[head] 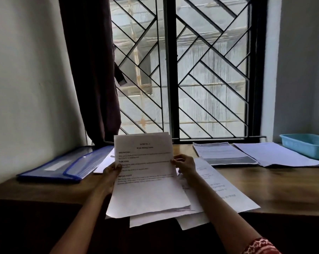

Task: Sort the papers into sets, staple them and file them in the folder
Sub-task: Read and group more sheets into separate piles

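Held sheet: I see a printed sheet (146,173) raised upright above the desk (283,184), in front of the window (182,70).
Left hand (111,171): pinches the sheet's left edge.
Right hand (184,165): pinches its right edge.
Loose papers (219,189): spread on the desk under the sheet.
Folder (63,165): blue, flat, left of the sheet.
Sorted piles (246,154): right of the sheet, near a blue tray (307,145).

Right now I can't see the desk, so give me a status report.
Left hand and right hand both grip the printed sheet, raised. Loose papers beneath, unstapled. Blue folder at left. Nothing in the way.
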A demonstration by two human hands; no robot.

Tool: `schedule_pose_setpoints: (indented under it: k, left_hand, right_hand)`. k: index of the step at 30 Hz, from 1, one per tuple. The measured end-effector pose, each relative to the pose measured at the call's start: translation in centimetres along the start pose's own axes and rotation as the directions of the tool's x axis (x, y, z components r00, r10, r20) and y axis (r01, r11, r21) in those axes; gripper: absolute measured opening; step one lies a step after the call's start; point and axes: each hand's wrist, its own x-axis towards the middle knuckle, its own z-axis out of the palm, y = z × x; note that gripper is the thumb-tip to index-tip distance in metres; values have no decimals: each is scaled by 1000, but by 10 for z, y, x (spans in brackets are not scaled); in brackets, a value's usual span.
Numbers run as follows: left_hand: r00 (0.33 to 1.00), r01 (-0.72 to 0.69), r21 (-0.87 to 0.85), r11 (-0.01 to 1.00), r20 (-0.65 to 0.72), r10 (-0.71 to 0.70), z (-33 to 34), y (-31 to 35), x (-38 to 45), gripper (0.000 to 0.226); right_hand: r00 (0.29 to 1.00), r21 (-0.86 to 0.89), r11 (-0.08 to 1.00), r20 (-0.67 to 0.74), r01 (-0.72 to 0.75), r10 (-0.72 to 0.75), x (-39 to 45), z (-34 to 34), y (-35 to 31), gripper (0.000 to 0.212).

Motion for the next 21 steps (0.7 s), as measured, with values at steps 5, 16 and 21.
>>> schedule_pose_setpoints:
  k: [5,16,21]
  left_hand:
    - [999,18,-48,999,27,-17,-3,0,1,16]
    - [996,77,-116,990,54,-71,-3,-1,5,25]
    - [997,76,-112,991,32,-73,-4,-3,8,26]
  right_hand:
    - [1000,95,995,9,-3,3,-4,1,-5,18]
    - [1000,116,993,-13,4,-3,-4,0,-3,21]
    - [999,-2,1000,-53,5,-5,-4,0,-3,11]
